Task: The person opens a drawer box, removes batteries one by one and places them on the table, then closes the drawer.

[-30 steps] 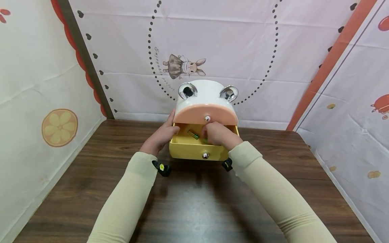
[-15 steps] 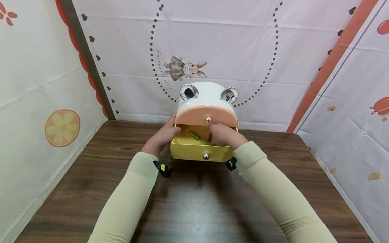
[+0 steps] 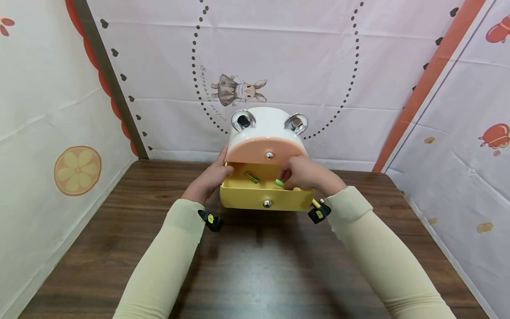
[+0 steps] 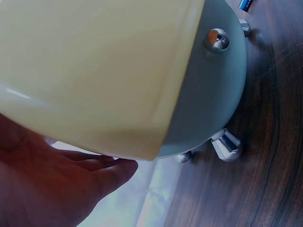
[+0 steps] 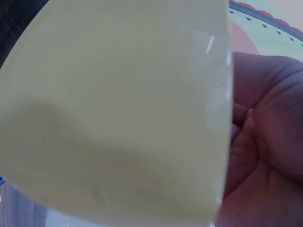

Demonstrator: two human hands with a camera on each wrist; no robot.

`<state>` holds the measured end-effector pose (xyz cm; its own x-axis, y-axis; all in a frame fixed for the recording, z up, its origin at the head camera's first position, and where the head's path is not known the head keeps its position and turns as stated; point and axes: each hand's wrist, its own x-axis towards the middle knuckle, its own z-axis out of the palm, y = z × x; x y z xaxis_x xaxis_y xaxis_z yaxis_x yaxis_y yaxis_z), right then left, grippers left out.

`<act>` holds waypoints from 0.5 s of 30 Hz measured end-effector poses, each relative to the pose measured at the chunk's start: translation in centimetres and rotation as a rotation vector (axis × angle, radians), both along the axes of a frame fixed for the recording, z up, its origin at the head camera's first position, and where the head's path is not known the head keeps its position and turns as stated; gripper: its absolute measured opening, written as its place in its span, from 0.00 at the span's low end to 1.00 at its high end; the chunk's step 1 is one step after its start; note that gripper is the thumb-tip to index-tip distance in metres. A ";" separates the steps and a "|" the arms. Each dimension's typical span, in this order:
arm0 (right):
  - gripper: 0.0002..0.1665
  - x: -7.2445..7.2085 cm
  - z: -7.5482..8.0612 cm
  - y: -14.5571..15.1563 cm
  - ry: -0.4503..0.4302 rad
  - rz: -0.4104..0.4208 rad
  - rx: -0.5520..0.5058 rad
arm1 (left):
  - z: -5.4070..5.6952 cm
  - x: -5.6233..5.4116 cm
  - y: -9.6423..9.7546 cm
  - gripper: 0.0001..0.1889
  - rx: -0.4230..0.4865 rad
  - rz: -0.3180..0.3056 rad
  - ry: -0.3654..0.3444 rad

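Observation:
A white cabinet (image 3: 263, 118) with an orange upper drawer (image 3: 260, 149) stands at the table's back; its yellow drawer (image 3: 243, 198) is pulled out. My left hand (image 3: 210, 179) rests against the cabinet's left side, thumb by the yellow drawer's edge. In the left wrist view, fairly straight fingers (image 4: 111, 172) lie along the drawer's side. My right hand (image 3: 304, 173) reaches into the drawer and pinches a small light-green battery (image 3: 279, 182). Left of it, a green and gold battery (image 3: 252, 177) lies on the drawer floor. The drawer wall hides the right fingertips in the right wrist view.
Two chrome ear-like rings (image 3: 243, 120) top the cabinet. A grey-green lower drawer (image 4: 218, 90) with a round knob sits under the yellow one, above silver feet (image 4: 226, 144). A blue object (image 4: 245, 4) lies on the wooden table (image 3: 255, 261). Printed cloth walls surround the table.
My right hand has shifted right inside the drawer, and the light-green battery at its fingertips now shows more fully. My left hand has stayed at the cabinet's side.

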<state>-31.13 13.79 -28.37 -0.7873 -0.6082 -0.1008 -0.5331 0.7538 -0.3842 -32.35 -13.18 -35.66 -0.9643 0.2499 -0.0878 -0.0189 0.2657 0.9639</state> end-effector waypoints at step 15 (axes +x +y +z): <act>0.11 1.2 0.9 2.8 -0.018 -0.086 -0.113 | 2.6 1.7 0.3 0.48 0.007 -0.037 -0.047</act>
<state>-29.91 16.54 -27.51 -0.8359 -0.5465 -0.0507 -0.4602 0.7482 -0.4780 -30.66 -12.93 -33.05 -0.9491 0.2863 -0.1313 -0.0548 0.2605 0.9639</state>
